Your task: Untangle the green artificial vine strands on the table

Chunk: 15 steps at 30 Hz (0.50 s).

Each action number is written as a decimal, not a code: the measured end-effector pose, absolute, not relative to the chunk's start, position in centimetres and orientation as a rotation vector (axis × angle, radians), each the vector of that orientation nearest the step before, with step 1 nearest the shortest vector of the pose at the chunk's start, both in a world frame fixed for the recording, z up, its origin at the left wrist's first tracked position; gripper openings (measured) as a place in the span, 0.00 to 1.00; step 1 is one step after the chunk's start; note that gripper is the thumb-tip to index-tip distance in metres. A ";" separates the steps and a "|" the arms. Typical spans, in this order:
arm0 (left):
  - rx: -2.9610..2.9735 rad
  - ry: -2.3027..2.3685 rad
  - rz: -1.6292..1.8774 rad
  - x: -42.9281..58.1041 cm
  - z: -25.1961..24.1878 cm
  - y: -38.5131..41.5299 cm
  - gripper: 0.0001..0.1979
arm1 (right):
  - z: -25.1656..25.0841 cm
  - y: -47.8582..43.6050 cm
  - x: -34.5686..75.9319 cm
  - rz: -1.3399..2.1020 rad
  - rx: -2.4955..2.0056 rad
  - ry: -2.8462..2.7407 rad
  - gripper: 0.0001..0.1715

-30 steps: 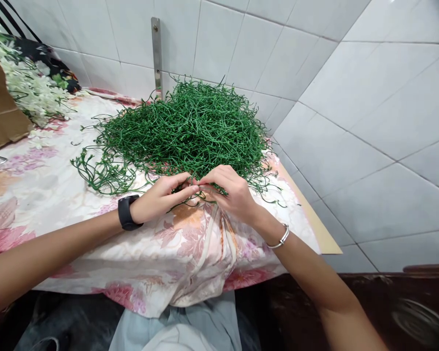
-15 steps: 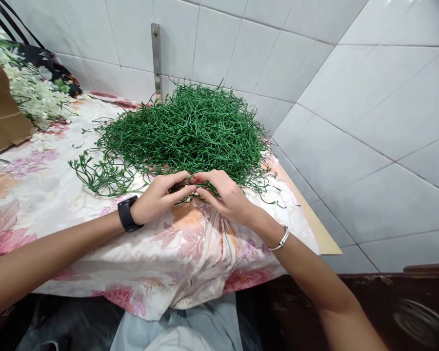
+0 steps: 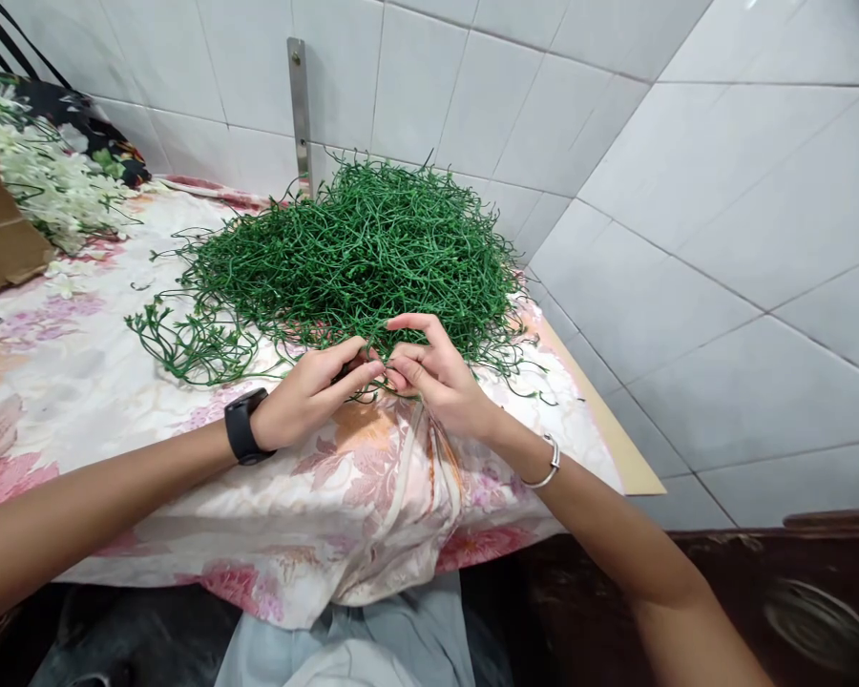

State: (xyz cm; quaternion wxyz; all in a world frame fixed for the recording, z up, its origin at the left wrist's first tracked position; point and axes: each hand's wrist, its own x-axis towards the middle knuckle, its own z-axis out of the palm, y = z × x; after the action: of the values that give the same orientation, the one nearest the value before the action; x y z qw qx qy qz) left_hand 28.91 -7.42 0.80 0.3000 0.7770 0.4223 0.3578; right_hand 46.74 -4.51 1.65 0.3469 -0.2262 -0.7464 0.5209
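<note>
Tiles of a white wall close the corner behind a bench draped in a floral cloth, and none of that has shifted over the last second. Nor has the big tangled heap of green plastic stems, which sits on the cloth against the wall below a metal strip. White artificial flowers and a piece of cardboard lie well apart at the far left. A few loose sprigs trail from the heap's left side. The change is in the hands, which meet at the near edge of the heap. The right hand, with a silver bracelet at the wrist, has lifted its index finger into an arch above the others, where half a second ago it lay flat. Its lower fingers stay closed narrowly on a green stem. The left hand, above a black watch, keeps thumb and forefinger pinched tight on the same stem, touching the right fingertips. Judging by this, the stem is being worked between the two pinches at the heap's edge, not pulled clear. It is too thin to tell exactly how it is bent.
</note>
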 end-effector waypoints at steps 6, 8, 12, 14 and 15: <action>2.037 1.134 1.083 29.4 0.5 -7.4 0.08 | 2.2 -4.8 46.1 1.568 -0.550 -1.573 0.18; 2.039 1.119 1.096 29.4 0.5 -7.5 0.08 | 2.3 -4.9 45.9 1.577 -0.564 -1.517 0.19; 1.997 1.137 1.118 29.1 0.1 -7.6 0.08 | 3.0 -3.5 47.3 1.395 -0.592 -1.450 0.15; 1.925 1.158 1.148 28.7 -0.3 -7.4 0.09 | 3.5 -1.8 48.9 1.119 -0.619 -1.345 0.14; 1.872 1.148 1.170 28.6 -0.4 -7.2 0.09 | 3.8 -1.0 49.7 0.975 -0.636 -1.299 0.13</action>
State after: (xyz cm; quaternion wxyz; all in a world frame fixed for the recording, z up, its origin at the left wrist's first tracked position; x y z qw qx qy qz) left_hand 28.63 -7.19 -0.44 0.3210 0.7126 0.4369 0.4453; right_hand 49.69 -1.02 3.78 0.6432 -0.2790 -0.5702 0.4282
